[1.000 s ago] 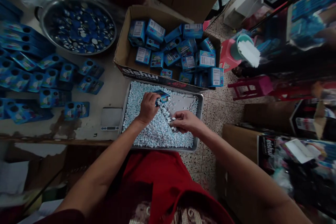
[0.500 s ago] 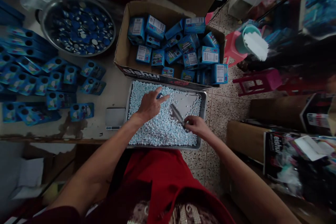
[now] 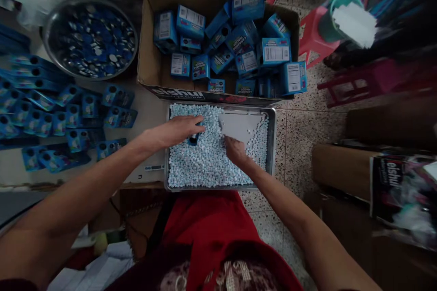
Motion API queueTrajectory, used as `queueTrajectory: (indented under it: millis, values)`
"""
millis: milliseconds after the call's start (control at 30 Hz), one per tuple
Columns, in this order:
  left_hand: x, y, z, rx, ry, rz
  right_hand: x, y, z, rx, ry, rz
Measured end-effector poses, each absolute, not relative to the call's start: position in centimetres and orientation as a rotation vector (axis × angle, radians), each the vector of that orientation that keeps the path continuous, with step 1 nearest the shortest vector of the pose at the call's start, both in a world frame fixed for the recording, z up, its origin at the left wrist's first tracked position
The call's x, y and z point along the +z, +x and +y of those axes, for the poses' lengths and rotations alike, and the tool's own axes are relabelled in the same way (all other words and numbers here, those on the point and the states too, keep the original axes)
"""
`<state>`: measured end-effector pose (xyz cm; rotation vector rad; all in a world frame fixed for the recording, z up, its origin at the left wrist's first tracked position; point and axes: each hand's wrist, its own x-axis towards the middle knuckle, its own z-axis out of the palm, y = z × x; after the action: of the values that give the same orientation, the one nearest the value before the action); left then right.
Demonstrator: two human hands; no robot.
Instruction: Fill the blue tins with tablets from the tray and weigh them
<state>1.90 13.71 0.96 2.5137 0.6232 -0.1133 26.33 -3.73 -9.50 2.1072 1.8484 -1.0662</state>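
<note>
A metal tray [image 3: 273, 145] holds a thick layer of small pale blue and white candies [image 3: 205, 168]. Over its left half, my left hand [image 3: 180, 131] has its fingers around a small blue box [image 3: 193, 139], which is partly covered by the hand. My right hand [image 3: 236, 150] is closed, low over the candies at the tray's middle, beside a bare patch of tray. The metal scoop it grips is almost wholly hidden behind the fingers in this view.
Behind the tray stands a cardboard box [image 3: 146, 50] of blue candy boxes [image 3: 276, 50]. At left are a steel bowl [image 3: 134, 52] of blue-and-silver lids, rows of small blue boxes [image 3: 80, 138] and a digital scale [image 3: 154, 168]. A red stool [image 3: 312, 36] stands at right.
My left hand has shifted left with the small blue box and turned. My right hand has moved left and up with the scoop, to the bare patch's edge. The camera view has shifted slightly.
</note>
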Motion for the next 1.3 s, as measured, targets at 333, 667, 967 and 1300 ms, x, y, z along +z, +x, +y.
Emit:
queueTrajectory:
  millis: [333, 667, 967, 1300]
  values:
    - [0.3, -0.7, 10.5, -0.039, 2.477, 0.945, -5.3, 30.4, -7.8, -1.729, 2.124, 1.892]
    - [3.1, 1.7, 9.3, -0.297, 2.547, 0.913, 4.1, 30.0, -3.2, -1.823, 1.839, 1.902]
    - [3.2, 1.1, 8.3, -0.308, 2.549, 0.883, 8.5, 28.4, 0.0, -1.832, 1.673, 1.749]
    - [2.4, -0.6, 8.3, -0.167, 2.467, 0.904, 10.1, 27.2, 1.0, -1.901, 1.649, 1.635]
